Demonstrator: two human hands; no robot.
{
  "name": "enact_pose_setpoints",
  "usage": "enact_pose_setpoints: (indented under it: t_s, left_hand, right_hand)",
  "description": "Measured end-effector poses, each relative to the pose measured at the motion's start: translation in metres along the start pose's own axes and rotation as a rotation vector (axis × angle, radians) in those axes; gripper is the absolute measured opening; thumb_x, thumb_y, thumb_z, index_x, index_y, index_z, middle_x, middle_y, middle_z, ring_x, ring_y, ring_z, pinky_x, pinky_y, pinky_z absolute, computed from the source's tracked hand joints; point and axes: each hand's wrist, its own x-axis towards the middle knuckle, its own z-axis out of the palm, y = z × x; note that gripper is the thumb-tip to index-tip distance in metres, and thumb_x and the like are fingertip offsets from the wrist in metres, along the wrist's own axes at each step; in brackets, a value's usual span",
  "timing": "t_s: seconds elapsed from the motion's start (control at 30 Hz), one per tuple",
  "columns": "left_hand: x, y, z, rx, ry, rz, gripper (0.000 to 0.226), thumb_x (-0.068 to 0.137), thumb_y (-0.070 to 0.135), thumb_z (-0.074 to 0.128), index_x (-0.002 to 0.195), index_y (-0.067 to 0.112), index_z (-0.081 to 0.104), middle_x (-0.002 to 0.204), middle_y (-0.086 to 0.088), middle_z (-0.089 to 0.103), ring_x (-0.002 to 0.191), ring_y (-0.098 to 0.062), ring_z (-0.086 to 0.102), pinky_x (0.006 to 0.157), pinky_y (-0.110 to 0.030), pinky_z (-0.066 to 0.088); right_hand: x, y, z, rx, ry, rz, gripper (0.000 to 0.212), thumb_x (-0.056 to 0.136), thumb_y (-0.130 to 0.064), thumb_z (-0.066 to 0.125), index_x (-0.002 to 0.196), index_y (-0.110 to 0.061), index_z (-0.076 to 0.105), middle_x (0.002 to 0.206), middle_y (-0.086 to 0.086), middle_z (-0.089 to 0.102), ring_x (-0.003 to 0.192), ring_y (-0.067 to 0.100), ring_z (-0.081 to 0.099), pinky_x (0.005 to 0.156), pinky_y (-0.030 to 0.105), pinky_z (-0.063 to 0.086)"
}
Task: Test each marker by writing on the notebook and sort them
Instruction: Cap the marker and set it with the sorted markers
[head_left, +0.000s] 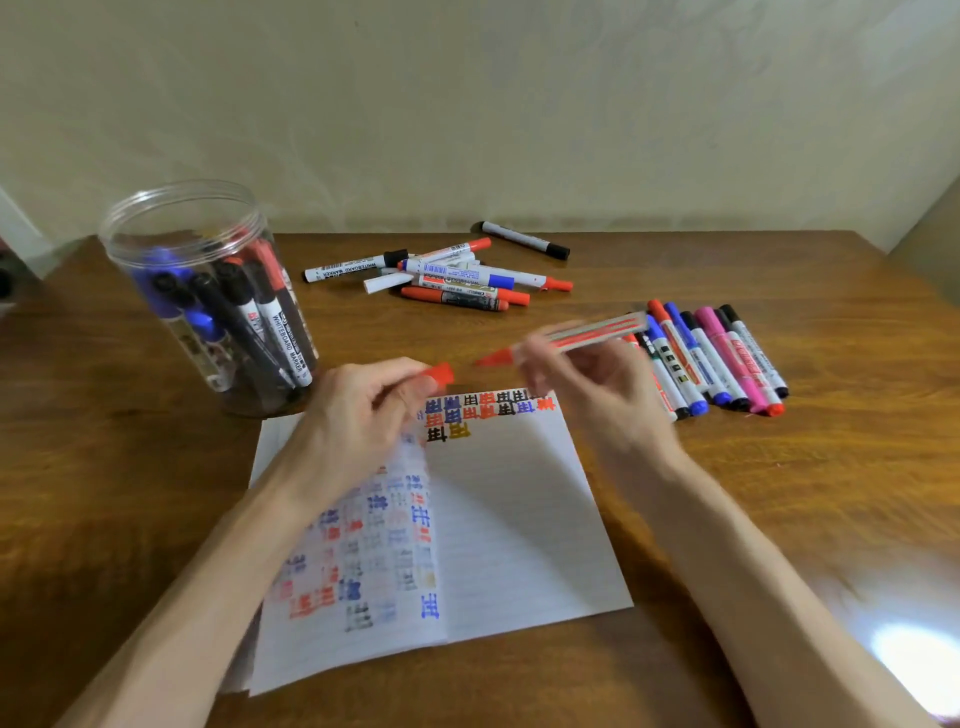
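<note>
While your left grip (358, 415) pinches its red plastic cap (440, 374), your right grip (587, 395) holds the uncapped red-striped marker (582, 335), seemingly ready to test on the white notebook (519, 519) below.

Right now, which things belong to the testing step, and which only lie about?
In use: red marker in right hand; its red cap in left hand; open notebook.
Lying untouched: jar of markers; loose pile; neat row; lone black marker.

On my feed: a brown wooden table (831, 467) set against a plain cream wall (467, 104); glare (914, 660), perhaps lamplight, on the table's near right edge.
</note>
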Motion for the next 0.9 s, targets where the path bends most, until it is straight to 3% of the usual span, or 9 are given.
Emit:
enact_pose_setpoints:
  t_s: [0.1,0.27,0.4,0.5,0.7,0.9]
  left_hand:
    - [0.006,-0.012,-0.012,-0.001,0.082,-0.042,0.02,0.103,0.033,0.055,0.087,0.035,0.067,0.069,-0.002,0.065,0.075,-0.018,0.069,0.083,-0.028,0.057]
    - [0.003,-0.007,0.0,0.03,0.026,-0.039,0.019,0.103,0.033,0.055,0.108,0.026,0.071,0.073,0.01,0.065,0.073,-0.011,0.067,0.069,-0.022,0.055]
    - [0.004,-0.011,0.0,0.123,0.046,-0.056,0.017,0.103,0.036,0.054,0.105,0.028,0.068,0.073,0.017,0.065,0.075,-0.001,0.068,0.063,-0.017,0.051]
    - [0.003,-0.015,0.001,0.224,0.065,-0.03,0.018,0.103,0.04,0.052,0.107,0.03,0.067,0.077,0.02,0.066,0.078,0.005,0.066,0.064,-0.016,0.05]
    - [0.003,-0.017,0.004,0.271,0.078,-0.033,0.022,0.102,0.039,0.054,0.118,0.029,0.066,0.089,0.02,0.068,0.085,0.006,0.065,0.069,-0.016,0.052]
    - [0.004,-0.016,0.004,0.272,0.071,-0.039,0.028,0.101,0.04,0.056,0.125,0.028,0.064,0.099,0.016,0.069,0.089,0.004,0.064,0.069,-0.01,0.046]
  right_hand:
    - [0.004,-0.003,-0.03,0.026,0.173,0.026,0.026,0.099,-0.031,0.072,0.094,-0.006,0.077,0.077,0.007,0.072,0.062,0.006,0.061,0.064,0.018,0.05]
    - [0.001,0.005,-0.012,-0.147,0.076,0.075,0.013,0.094,-0.022,0.076,0.101,-0.012,0.078,0.078,0.002,0.076,0.069,0.012,0.07,0.066,0.023,0.056]
    - [0.0,0.01,-0.001,-0.187,0.016,0.031,0.009,0.095,-0.014,0.072,0.092,-0.008,0.078,0.072,0.007,0.073,0.063,0.013,0.066,0.062,0.026,0.055]
    - [0.001,0.015,0.012,-0.238,0.0,0.042,0.011,0.094,-0.012,0.071,0.086,-0.009,0.078,0.072,-0.002,0.075,0.063,0.004,0.066,0.061,0.021,0.052]
    - [0.004,0.025,0.024,-0.344,0.104,0.06,0.017,0.09,-0.019,0.073,0.074,-0.018,0.075,0.075,-0.011,0.078,0.073,0.007,0.076,0.067,0.022,0.059]
    - [0.002,0.027,0.026,-0.35,0.096,0.046,0.01,0.091,-0.02,0.074,0.083,-0.015,0.077,0.08,-0.008,0.079,0.075,0.003,0.075,0.066,0.017,0.056]
